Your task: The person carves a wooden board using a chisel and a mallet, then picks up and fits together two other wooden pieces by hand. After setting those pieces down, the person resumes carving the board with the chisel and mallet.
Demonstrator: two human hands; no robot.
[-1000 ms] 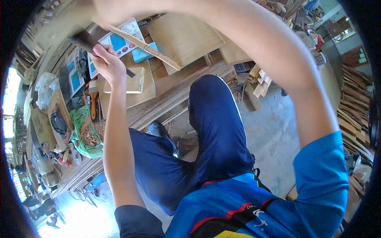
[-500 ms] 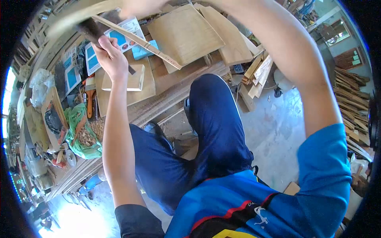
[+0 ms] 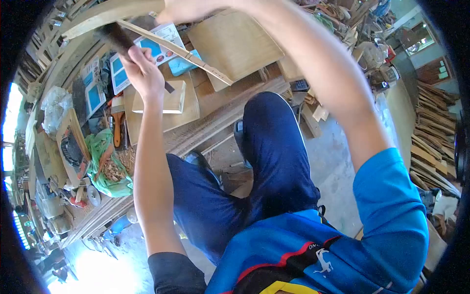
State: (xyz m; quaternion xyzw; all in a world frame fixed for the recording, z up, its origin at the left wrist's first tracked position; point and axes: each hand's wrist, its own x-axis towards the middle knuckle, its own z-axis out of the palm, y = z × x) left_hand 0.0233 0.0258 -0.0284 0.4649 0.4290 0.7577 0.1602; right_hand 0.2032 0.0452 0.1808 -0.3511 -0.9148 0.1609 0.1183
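My left hand (image 3: 144,73) is closed around a chisel (image 3: 115,39) whose dark handle sticks up past the fist. Below the hand, the chisel's flat metal blade angles down over a pale wooden block (image 3: 172,100); whether its tip touches the wood cannot be made out. At the top edge my right hand (image 3: 188,9), blurred and partly cut off, grips a thick wooden club (image 3: 112,17), which lies across the view just above the chisel handle. A thin notched wooden strip (image 3: 176,49) slants behind the left hand.
The block rests on a board (image 3: 193,110) on the low bench. Around it are a square plywood panel (image 3: 235,44), a blue box (image 3: 185,62), printed sheets (image 3: 93,90), a brush (image 3: 117,128) and a green bag of shavings (image 3: 110,166). Stacked wood strips (image 3: 433,132) stand at right.
My right forearm has swung inward to the left, and more of the wooden club shows above the chisel. The left hand stays on the chisel. The whole view has shifted slightly.
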